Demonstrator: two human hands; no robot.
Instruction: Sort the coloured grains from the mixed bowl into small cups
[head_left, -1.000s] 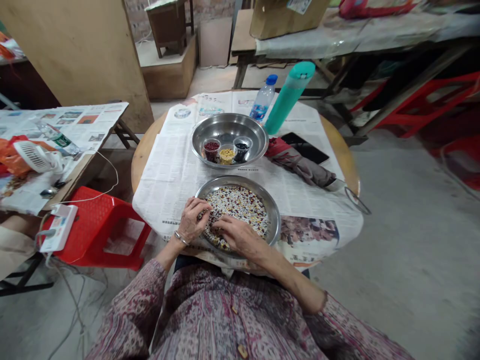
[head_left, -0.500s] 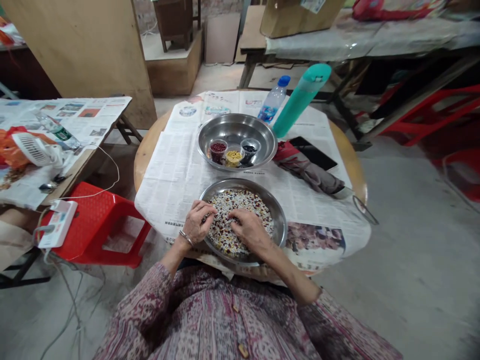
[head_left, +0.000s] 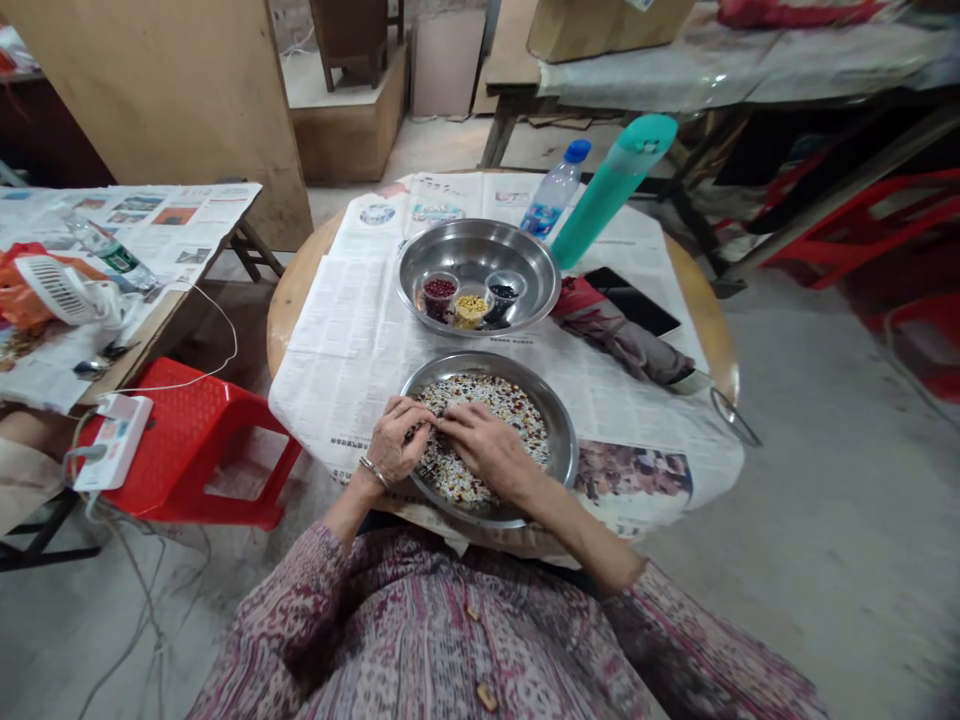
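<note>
Curling over mixed grains [head_left: 517, 412], left hand [head_left: 397, 440] meeting right hand [head_left: 491, 455], pinch unclear, newsprint [head_left: 322, 320] illegible

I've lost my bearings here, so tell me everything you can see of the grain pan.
The pan is round, shallow and shiny grey, seemingly metal, with a raised rim. It sits upright on the newspaper, nearer than the bowl. White grains mixed with red and yellow ones spread across it. The left hand is over its left rim, the right hand over its middle; contact is unclear.

Both forearms [head_left: 589, 540] angle inward, left grip [head_left: 400, 440] curled, right grip [head_left: 486, 452] palm-down, fingertips [head_left: 448, 424] close together
</note>
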